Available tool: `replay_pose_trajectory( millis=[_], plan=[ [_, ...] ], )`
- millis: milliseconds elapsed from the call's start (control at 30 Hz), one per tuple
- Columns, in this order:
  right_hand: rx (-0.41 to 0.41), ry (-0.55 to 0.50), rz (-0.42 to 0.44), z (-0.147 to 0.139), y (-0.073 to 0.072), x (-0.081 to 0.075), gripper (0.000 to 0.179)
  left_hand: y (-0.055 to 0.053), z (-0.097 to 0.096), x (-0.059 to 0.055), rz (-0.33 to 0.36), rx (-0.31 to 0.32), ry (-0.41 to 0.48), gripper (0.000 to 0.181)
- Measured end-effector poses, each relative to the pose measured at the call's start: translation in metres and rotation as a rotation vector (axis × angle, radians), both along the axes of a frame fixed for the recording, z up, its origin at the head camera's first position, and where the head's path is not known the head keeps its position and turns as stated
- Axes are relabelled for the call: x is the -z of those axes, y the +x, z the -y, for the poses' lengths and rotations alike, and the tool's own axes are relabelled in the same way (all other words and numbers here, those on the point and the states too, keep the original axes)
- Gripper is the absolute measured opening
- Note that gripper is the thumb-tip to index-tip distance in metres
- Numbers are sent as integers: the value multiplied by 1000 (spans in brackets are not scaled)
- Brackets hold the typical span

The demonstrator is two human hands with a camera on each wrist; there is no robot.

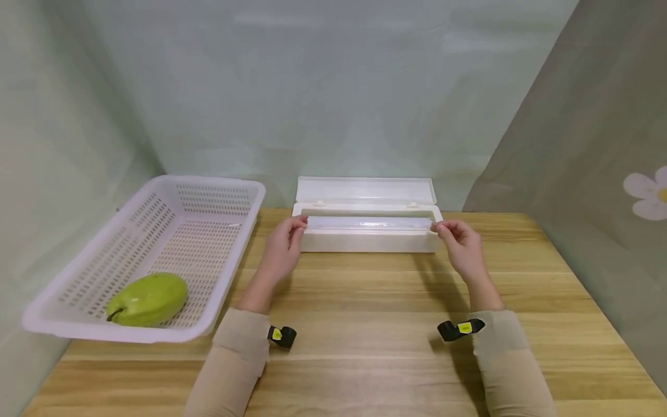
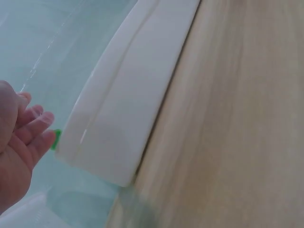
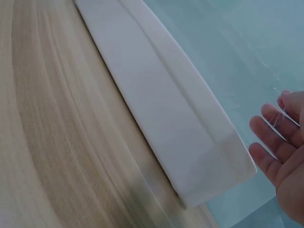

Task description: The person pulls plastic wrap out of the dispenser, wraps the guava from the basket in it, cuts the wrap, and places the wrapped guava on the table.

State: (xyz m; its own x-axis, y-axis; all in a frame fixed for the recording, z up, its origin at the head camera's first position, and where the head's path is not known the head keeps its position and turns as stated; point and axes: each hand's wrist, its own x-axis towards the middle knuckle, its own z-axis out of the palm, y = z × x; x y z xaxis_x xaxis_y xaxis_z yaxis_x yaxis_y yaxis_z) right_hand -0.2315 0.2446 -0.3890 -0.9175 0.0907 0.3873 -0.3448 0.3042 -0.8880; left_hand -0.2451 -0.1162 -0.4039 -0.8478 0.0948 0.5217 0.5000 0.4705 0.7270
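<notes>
A long white cling film dispenser [image 1: 367, 242] stands toward the back of the table, its clear lid [image 1: 365, 190] raised behind it. Inside lies a pale, shiny roll [image 1: 365, 223]. My left hand [image 1: 283, 246] is at the box's left end, thumb and fingertips pinching the edge of thin clear cling film [image 2: 34, 71]. At the right end, my right hand [image 1: 461, 246] pinches the film's other corner, which wrinkles at the fingertips in the right wrist view. The film's edge shows as a faint glinting line in both wrist views.
On the left stands a white plastic basket [image 1: 208, 313] with slotted sides. A green, pear-shaped fruit [image 1: 148, 299] with a dark stem lies in it. Pale sheeting [image 1: 354, 104] hangs behind the wooden table [image 1: 365, 347]. A small green piece [image 2: 56, 140] shows at the dispenser's left end.
</notes>
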Motion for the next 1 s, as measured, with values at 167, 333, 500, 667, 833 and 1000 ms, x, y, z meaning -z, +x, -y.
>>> replay_pose_trajectory(
  millis=[167,333,500,667,833,1000],
  plan=[
    [6,-9,13,-7,-4,11,26,0,0,-1,36,57,62,12],
    [-3,-25,7,-8,-1,13,27,1,0,-2,103,83,42,15],
    [-17,-14,-6,-6,-2,12,27,3,4,3,109,54,10,16],
    [-11,8,-3,-4,-2,10,27,5,6,1,102,23,7,17],
    [-12,25,-10,-4,3,4,24,7,5,0,89,10,12,18],
    [-12,52,-18,-4,5,-1,23,5,5,-2,67,6,16,17]
  ],
)
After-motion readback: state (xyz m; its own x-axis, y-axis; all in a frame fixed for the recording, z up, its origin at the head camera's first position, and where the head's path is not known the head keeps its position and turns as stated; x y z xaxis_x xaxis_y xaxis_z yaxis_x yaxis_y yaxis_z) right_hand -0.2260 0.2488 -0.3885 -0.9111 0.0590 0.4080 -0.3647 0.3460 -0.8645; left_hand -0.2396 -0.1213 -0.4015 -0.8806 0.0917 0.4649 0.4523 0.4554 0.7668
